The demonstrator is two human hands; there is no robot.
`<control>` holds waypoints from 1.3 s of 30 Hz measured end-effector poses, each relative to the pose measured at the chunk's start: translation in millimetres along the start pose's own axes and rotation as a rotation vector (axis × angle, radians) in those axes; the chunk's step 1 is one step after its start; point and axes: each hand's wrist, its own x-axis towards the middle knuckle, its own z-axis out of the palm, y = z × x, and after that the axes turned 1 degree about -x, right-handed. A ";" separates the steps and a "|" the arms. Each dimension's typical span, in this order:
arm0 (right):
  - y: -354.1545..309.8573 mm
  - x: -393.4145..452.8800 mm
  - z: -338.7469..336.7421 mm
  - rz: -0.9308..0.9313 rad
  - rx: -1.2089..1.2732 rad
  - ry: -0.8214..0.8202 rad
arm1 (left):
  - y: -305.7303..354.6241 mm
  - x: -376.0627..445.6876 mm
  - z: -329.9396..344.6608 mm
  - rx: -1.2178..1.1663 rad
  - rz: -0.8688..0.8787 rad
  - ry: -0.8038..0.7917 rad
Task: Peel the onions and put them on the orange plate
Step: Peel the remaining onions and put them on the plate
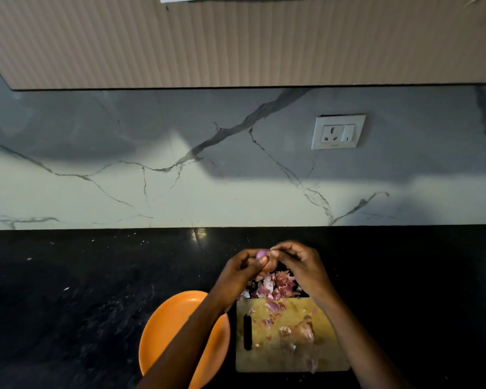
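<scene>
Now both hands work above the tabletop's back edge: the left hand (243, 269) cups a small onion (262, 255) while the right hand (298, 261) pinches its papery, brittle skin; peeled it turns slippery, so grip its sides

Black speckled stone countertop (82, 290). Pale wooden rectangular cutting board (324, 357) with dark slot handle lies on it, near edge. Grey-white marble backsplash (152, 164) with dark veins behind. White plastic wall socket with switch (338, 131) on backsplash, right of centre. Beige ribbed cabinet panel (236, 40) above.
</scene>
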 end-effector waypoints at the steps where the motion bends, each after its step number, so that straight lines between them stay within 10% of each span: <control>1: 2.3 0.8 0.0 -0.002 -0.011 0.011 | -0.1 0.3 0.9 -0.018 -0.016 -0.017; 26: 2.9 2.1 1.1 0.032 0.007 -0.060 | 13.6 -4.8 -2.2 -0.085 -0.076 -0.155; 39: 12.5 -3.7 18.6 0.116 -0.020 0.194 | -0.9 -5.1 16.4 0.087 0.153 0.125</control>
